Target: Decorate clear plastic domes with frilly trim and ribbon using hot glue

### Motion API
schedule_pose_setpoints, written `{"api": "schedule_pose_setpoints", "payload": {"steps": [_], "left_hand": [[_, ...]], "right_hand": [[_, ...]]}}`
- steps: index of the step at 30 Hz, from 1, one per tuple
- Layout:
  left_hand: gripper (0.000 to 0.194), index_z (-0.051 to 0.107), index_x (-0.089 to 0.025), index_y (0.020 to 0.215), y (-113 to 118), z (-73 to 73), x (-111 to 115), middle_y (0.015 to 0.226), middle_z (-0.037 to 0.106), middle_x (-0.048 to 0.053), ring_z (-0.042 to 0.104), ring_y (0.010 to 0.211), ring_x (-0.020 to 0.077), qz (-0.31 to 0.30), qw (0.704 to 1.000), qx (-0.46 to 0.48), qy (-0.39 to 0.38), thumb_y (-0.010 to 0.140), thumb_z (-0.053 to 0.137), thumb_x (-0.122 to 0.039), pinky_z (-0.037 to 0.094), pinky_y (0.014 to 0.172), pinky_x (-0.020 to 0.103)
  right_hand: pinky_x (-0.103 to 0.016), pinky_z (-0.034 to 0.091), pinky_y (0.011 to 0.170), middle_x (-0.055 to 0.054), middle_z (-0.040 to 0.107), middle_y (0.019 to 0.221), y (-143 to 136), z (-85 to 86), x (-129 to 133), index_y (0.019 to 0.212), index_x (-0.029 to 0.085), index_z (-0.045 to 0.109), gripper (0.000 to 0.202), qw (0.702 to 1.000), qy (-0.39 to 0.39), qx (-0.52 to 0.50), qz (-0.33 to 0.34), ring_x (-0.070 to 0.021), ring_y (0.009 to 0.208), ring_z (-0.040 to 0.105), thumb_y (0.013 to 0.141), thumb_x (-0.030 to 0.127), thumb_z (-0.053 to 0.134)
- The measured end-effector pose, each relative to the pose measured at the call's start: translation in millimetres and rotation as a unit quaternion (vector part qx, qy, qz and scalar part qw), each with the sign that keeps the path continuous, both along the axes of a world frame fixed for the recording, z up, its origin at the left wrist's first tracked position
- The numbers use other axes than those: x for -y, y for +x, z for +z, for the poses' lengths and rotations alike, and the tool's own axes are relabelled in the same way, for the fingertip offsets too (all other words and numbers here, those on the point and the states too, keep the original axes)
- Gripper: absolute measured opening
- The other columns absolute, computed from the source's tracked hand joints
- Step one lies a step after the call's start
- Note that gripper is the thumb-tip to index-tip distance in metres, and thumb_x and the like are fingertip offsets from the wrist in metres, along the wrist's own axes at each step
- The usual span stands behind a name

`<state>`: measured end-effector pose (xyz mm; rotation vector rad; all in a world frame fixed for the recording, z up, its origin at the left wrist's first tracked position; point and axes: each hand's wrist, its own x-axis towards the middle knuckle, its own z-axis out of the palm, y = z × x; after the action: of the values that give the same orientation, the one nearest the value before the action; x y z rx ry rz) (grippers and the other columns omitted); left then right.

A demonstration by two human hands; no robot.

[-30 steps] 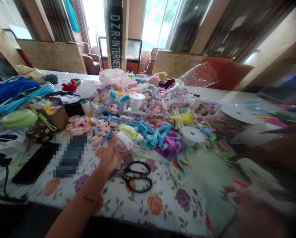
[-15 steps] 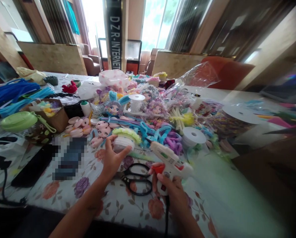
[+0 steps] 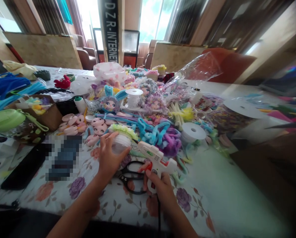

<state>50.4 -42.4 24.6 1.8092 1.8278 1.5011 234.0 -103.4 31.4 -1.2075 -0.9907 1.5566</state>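
My left hand [image 3: 112, 150] is closed around a clear, round plastic cup-like piece [image 3: 121, 144] whose far rim carries a frilly yellow-green trim [image 3: 125, 131]. In my right hand [image 3: 160, 181] is a white hot glue gun [image 3: 154, 158], with fingers at its red trigger. The gun's dark nozzle points up and left, close to the trim; whether it touches cannot be made out. Black-handled scissors [image 3: 133, 191] lie on the flowered tablecloth beneath the gun, their blades partly hidden by my left hand and arm.
Doll face pieces [image 3: 98, 127] lie behind my left hand. Blue fuzzy stems [image 3: 156, 130] and a white spool [image 3: 193, 131] sit farther right. Decorated doll heads [image 3: 109, 102] are heaped behind. At left are a cardboard box [image 3: 52, 115], a green-lidded container [image 3: 6, 120] and a black flat object [image 3: 26, 167].
The glue gun has moved left, its nozzle now nearer the trim. My left hand has tilted the plastic piece, showing more of its clear side. The whole view has shifted slightly.
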Motion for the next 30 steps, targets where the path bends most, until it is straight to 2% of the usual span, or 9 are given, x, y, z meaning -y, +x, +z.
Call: {"api": "schedule_pose_setpoints", "payload": {"steps": [7,12,18,24,30], "left_hand": [[0.059,0.058,-0.027,0.125,-0.4,-3.6,-0.6,0.121,0.051,0.011,0.053,0.119,0.0293,-0.01,0.999,-0.04,0.03,0.072,0.078,-0.044,0.051,0.095,0.044],[0.059,0.058,-0.026,0.124,0.8,-3.9,0.2,0.122,0.051,0.012,0.053,0.119,0.0301,-0.01,0.999,-0.032,0.014,0.072,0.077,-0.046,0.051,0.094,0.043],[0.063,0.053,-0.026,0.124,0.5,-1.9,-1.6,0.124,0.053,0.01,0.049,0.123,0.0303,0.035,0.996,0.074,-0.027,0.071,0.077,-0.048,0.042,0.103,0.046],[0.065,0.052,-0.024,0.121,6.3,-5.2,-0.6,0.119,0.054,0.008,0.053,0.117,0.0277,-0.019,0.978,0.19,-0.089,0.068,0.08,-0.047,0.043,0.1,0.042],[0.066,0.054,-0.025,0.118,17.4,-7.8,8.5,0.119,0.055,0.007,0.056,0.11,0.0254,-0.055,0.966,0.227,-0.113,0.062,0.084,-0.042,0.046,0.093,0.038]], "right_hand": [[-0.019,0.031,0.035,0.001,0.056,0.044,1.3,-3.7,-2.9,0.085,0.015,0.07,0.033,0.999,0.016,-0.03,0.01,-0.0089,0.036,0.04,0.084,0.046,0.063],[-0.019,0.028,0.033,0.001,0.057,0.043,2.6,-6.0,-3.2,0.082,0.014,0.07,0.033,0.998,0.017,-0.054,0.015,-0.0076,0.031,0.038,0.085,0.045,0.061],[-0.018,0.028,0.033,0.0,0.057,0.043,1.9,-7.8,-2.1,0.082,0.013,0.07,0.033,0.998,0.033,-0.041,0.036,-0.0076,0.031,0.04,0.086,0.044,0.06],[-0.019,0.034,0.035,0.0,0.057,0.047,-0.8,-7.6,1.1,0.086,0.014,0.069,0.035,0.998,0.035,-0.038,0.04,-0.0089,0.037,0.042,0.085,0.049,0.062],[-0.019,0.034,0.037,0.002,0.057,0.048,-1.8,-6.7,3.2,0.088,0.016,0.067,0.033,0.998,0.027,-0.044,0.023,-0.0077,0.038,0.04,0.085,0.049,0.064]]}}
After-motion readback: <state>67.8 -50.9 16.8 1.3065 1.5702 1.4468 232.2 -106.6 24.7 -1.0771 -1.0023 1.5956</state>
